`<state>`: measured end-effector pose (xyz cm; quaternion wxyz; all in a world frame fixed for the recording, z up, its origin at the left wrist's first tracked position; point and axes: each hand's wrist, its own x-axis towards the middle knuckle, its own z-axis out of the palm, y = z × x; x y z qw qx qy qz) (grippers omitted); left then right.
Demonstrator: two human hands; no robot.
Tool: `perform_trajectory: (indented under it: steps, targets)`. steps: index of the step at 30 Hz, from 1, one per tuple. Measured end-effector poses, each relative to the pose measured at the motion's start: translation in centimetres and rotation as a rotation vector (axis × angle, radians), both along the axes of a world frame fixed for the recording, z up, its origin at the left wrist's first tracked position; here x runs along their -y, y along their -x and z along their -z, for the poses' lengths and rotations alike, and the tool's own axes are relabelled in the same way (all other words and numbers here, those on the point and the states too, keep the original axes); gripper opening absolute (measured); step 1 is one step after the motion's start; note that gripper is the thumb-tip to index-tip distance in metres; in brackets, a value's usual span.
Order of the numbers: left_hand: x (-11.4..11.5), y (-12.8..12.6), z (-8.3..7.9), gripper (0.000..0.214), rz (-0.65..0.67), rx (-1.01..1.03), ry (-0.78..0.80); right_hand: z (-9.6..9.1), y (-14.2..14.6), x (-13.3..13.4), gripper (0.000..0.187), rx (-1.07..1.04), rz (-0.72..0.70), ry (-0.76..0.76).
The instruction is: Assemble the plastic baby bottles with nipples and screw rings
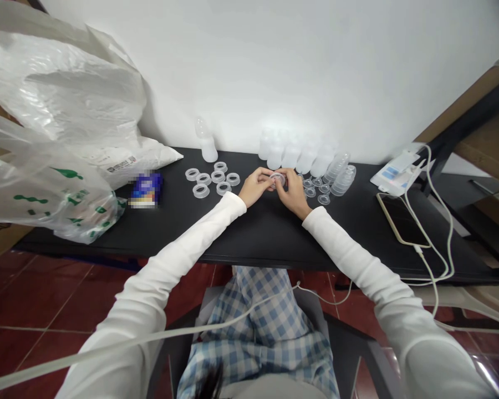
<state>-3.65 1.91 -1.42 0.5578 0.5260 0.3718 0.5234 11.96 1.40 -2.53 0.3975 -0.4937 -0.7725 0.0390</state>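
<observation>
The two hands meet over the desk [253, 235], and between them is one translucent ring [279, 177]. I take this ring as the centre of a clock, with twelve o'clock toward the wall [233, 72]. The left hand [254, 187] comes from eight o'clock, and its thumb and fingers are closed at the ring's edge. The right hand [290, 191] comes from four o'clock; its grip is also narrow, with the thumb on the near side and the fingers curled over the far side. Because the fingers cover much, I cannot tell whether a teat sits inside the ring.

At nine o'clock lie seven loose rings [218, 177], and at ten o'clock stands a single bottle [209, 149] with a clear top. From twelve to two o'clock a group of whitish bottles [275, 157] stands near the wall. At three o'clock, just beside the right hand, are small clear teats [324, 199], and behind them clear caps [343, 182].

The ring seems to be light, stiff plastic, not very fragile, but smooth, so it may slip from dry fingertips. It is best, I think, to hold it by the outer rim from opposite sides, at nine and three o'clock, leaving the opening free. The teats are probably soft and bend easily; their wide base should be the safer place to pinch.
</observation>
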Motion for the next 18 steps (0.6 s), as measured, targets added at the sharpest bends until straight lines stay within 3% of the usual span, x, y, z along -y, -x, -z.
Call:
perform_trajectory:
  steps: [10,18]
  targets:
    - [-0.6,0.31,0.64,0.019,-0.075,-0.058,-0.022,0.05,0.33,0.29,0.027,0.057,-0.004,0.034]
    - [0.09,0.28,0.03,0.02,-0.068,-0.143,-0.085,0.31,0.3,-0.12,0.023,-0.029,-0.022,0.072]
